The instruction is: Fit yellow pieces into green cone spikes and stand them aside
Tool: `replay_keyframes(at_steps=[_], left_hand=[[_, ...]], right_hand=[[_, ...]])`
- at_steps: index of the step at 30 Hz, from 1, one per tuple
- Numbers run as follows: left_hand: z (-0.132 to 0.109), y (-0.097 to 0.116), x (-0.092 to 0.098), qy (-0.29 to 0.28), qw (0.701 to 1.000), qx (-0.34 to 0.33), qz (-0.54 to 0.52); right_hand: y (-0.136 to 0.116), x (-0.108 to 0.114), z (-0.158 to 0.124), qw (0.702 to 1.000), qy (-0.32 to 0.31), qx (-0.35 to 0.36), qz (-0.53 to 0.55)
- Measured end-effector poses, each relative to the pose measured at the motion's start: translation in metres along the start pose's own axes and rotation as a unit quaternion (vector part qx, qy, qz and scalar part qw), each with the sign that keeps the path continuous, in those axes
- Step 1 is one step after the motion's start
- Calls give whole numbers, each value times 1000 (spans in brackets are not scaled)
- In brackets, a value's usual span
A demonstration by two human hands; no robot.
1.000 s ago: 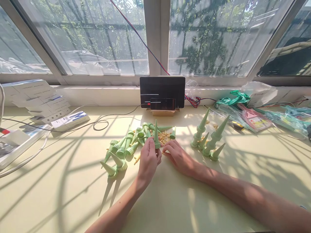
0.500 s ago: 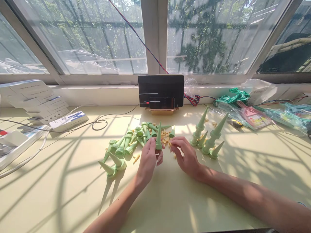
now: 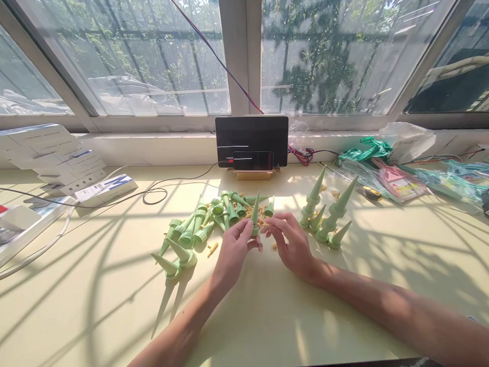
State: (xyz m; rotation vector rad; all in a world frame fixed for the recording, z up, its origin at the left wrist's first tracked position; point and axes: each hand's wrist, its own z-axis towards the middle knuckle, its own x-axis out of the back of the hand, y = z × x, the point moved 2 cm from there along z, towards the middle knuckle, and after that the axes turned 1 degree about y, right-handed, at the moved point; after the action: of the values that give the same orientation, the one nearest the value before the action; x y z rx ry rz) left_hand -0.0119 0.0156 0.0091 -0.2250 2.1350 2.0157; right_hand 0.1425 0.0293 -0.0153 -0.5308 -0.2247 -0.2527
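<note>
My left hand (image 3: 237, 243) is closed on a green plastic watering spike (image 3: 255, 214), its pointed end up. Close to its right side, my right hand (image 3: 292, 244) pinches a small yellow valve piece (image 3: 265, 224), partly hidden by the fingers. Loose yellow pieces lie behind the hands, and one yellow valve (image 3: 212, 249) sits left of my left wrist. A heap of green spikes (image 3: 198, 224) spreads to the left, with two spikes (image 3: 182, 255) standing points up at its near end. Right of my right hand, several spikes (image 3: 331, 219) stand upright, some stacked.
A phone (image 3: 252, 161) leans before a dark tablet (image 3: 252, 135) by the window. White boxes (image 3: 53, 158) are piled at the left, near a cable (image 3: 156, 194). Plastic-wrapped items (image 3: 401, 178) and a green bag (image 3: 367, 150) lie at the back right.
My left hand has moved slightly right with the spike, closer to my right hand. The yellow piece in my right hand is now nearer the spike.
</note>
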Motion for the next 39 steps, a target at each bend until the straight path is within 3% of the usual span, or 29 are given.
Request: replay_keyframes(at_steps=[9,15,23,39], left_hand=[[-1,-1,1,12,1000,-11,20],[-2,1,-1,15,998,-28,46],[-3,-1,-2,5,997,-34,74],[-3,1,-1,7,993,-44,105]], right_hand=[[1,3,2,998,24,-35,-54],[4,2,-2,994,54,-84,-33],[5,-2,-3,993,26,-115,-25],[3,-3,-1,994,0,-111,-18]])
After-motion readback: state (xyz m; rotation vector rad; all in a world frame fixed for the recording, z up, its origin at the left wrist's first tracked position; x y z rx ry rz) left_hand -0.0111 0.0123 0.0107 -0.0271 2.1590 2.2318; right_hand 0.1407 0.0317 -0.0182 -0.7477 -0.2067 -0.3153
